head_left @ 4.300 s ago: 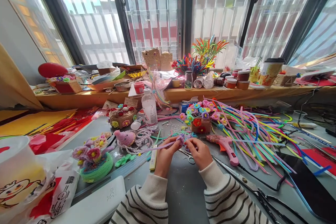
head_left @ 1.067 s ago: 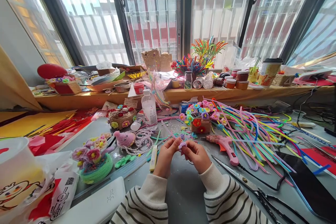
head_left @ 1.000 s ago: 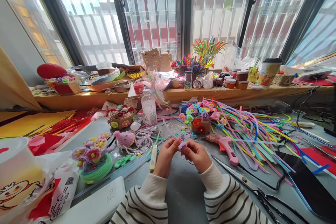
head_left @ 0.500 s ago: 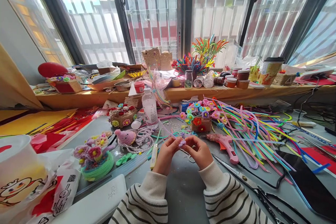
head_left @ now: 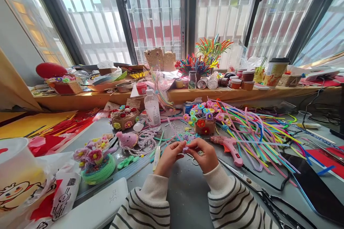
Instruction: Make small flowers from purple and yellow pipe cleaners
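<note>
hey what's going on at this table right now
Someone's left hand and right hand together pinch a small lilac fuzzy piece over the gray tabletop. A pink glue gun lies to their right, near loose colorful pipe cleaners, and a basket of fuzzy flowers stands just beyond the hands.

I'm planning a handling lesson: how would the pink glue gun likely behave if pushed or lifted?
The pink glue gun should feel stiff, given its moulded-looking body. Its handle juts out sideways, so rolling seems unlikely. Lifting it may drag the black cord trailing from it.
</note>
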Demonstrator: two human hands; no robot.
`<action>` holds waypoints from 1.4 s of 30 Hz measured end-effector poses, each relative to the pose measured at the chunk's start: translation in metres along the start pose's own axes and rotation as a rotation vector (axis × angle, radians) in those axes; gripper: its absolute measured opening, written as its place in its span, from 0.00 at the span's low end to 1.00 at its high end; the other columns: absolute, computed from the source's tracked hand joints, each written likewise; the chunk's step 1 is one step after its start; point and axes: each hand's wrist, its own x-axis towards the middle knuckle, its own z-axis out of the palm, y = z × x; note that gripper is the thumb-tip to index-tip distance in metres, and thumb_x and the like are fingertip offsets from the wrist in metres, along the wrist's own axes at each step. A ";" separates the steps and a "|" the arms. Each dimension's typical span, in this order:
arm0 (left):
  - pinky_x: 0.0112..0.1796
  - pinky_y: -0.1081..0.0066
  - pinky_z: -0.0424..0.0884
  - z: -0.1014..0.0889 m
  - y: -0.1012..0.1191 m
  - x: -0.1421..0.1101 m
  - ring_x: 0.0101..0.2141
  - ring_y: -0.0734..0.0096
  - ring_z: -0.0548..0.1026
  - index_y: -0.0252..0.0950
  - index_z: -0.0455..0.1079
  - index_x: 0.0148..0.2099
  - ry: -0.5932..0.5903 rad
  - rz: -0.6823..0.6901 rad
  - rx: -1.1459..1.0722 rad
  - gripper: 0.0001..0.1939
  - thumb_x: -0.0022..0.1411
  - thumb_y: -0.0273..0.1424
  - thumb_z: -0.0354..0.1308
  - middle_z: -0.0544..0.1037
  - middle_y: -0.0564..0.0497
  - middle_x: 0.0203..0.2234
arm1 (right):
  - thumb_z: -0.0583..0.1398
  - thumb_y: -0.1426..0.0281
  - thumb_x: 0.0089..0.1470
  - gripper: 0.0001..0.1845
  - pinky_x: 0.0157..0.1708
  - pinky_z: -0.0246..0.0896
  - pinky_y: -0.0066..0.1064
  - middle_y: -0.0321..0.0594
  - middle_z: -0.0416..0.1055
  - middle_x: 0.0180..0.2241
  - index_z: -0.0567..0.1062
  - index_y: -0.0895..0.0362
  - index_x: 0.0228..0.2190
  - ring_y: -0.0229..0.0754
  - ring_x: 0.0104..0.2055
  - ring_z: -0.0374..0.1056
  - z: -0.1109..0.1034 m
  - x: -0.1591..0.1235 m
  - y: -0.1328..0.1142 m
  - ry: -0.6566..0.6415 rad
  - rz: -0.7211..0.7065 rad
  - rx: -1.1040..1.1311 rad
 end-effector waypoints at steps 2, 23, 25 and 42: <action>0.25 0.80 0.60 0.000 -0.002 0.000 0.24 0.81 0.65 0.32 0.66 0.27 -0.025 -0.004 -0.049 0.11 0.45 0.36 0.55 0.68 0.53 0.21 | 0.57 0.72 0.42 0.03 0.22 0.58 0.25 0.37 0.63 0.22 0.69 0.59 0.22 0.35 0.24 0.61 0.000 0.000 0.000 0.019 -0.028 -0.002; 0.33 0.74 0.64 0.006 0.000 -0.008 0.30 0.73 0.70 0.30 0.68 0.36 -0.184 -0.065 -0.189 0.13 0.47 0.31 0.55 0.73 0.47 0.27 | 0.54 0.64 0.44 0.11 0.23 0.58 0.24 0.40 0.61 0.29 0.69 0.59 0.26 0.38 0.30 0.61 -0.001 0.004 0.011 0.022 0.193 0.176; 0.31 0.76 0.63 0.007 0.000 -0.008 0.30 0.75 0.69 0.31 0.68 0.35 -0.170 -0.058 -0.176 0.13 0.45 0.31 0.56 0.72 0.48 0.27 | 0.55 0.64 0.43 0.10 0.22 0.58 0.24 0.40 0.61 0.27 0.69 0.59 0.22 0.38 0.29 0.60 -0.001 0.003 0.012 0.031 0.191 0.173; 0.33 0.75 0.63 0.016 0.000 -0.006 0.31 0.75 0.66 0.34 0.62 0.33 0.074 0.273 0.030 0.15 0.40 0.29 0.59 0.67 0.52 0.29 | 0.55 0.62 0.43 0.12 0.24 0.55 0.26 0.37 0.63 0.20 0.67 0.59 0.19 0.36 0.23 0.60 0.003 0.002 0.009 0.189 0.254 0.048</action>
